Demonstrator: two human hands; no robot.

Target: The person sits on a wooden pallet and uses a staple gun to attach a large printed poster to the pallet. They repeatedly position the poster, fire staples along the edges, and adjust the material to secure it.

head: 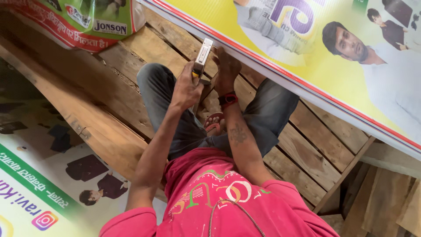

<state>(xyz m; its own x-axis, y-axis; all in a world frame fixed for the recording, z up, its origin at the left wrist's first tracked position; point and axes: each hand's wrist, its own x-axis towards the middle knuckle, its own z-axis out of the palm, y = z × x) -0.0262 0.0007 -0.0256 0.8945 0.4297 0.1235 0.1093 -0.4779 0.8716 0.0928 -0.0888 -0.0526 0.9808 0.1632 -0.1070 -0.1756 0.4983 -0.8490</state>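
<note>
Metal staple gun (202, 57) clamped in left hand (186, 87), long axis pointing up-right at banner edge (280, 70); right hand (226, 70) fingers flat on edge, just beside gun nose, nearer banner.

The large printed vinyl banner (333, 66) is bright yellow with a red stripe and white edge along its border, plus purple lettering. The slatted wooden platform (307, 153) is pale brown, weathered and streaked. The metal staple gun (201, 59) is silver-grey (a yellow bit shows at the grip). The wristband (228, 99) is red and black.
</note>
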